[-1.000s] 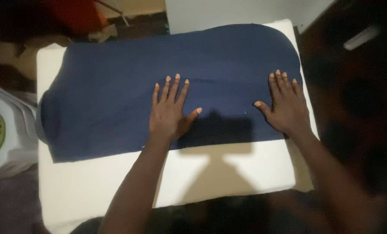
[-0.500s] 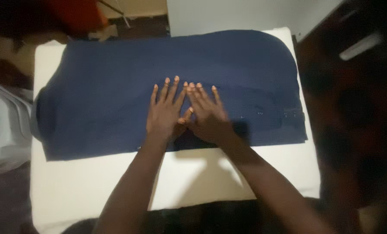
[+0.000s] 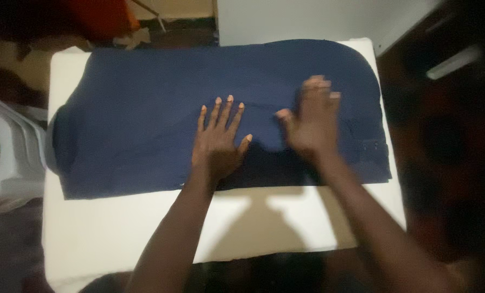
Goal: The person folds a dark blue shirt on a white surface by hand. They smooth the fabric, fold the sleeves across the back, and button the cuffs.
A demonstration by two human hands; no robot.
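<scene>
Left hand: the left hand (image 3: 218, 142) lies palm down on the cloth (image 3: 145, 108), fingers spread and straight, thumb out to the right; it grasps nothing, only presses flat.
Right hand: the right hand (image 3: 311, 120) is also on the cloth, palm down, fingers held close together and pointing away from the person; it is blurred, released, with nothing gripped.
Spacing: the two hands sit near each other, apart, with a dark shadowed strip of cloth between the thumbs.
Cloth: dark blue, spread flat and wide over the table (image 3: 117, 233); its far right corner is rounded, its near edge runs straight just below the left wrist, and its left end hangs slightly over the table's side.
Table: white and rectangular, with a bare band on the near side where the forearms and their shadows cross.
Left side: a white plastic stool (image 3: 6, 163) stands just beside the table's left edge.
Far side: something red (image 3: 98, 16) lies in the dark beyond the table, and a pale panel (image 3: 307, 19) stands behind the cloth's far edge.
</scene>
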